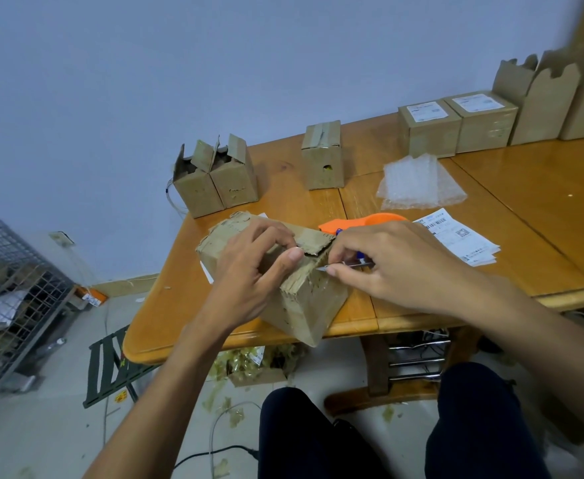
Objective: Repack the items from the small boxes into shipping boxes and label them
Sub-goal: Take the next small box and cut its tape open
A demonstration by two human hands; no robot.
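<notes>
Working at the near rim of the desk (491,202), we have the worn cardboard box (304,302) set cornerwise between our hands, its nearest corner right at the desk's edge. Our left hand (249,267) pinches the ragged top flap (314,243) between thumb and fingertips and holds it up. Our right hand (387,267) is curled round a small knife (352,265), whose blade lies almost level and points left, its tip meeting the box just under that flap. The cut, we judge, should run along the top edge, clear of the left thumb close by. Behind lie an orange tape dispenser (363,221), printed labels (463,240) and bubble wrap (418,183). Farther back stand opened small boxes (214,181), one taped box (322,157), two labelled boxes (456,124) and tall shipping boxes (546,102).
</notes>
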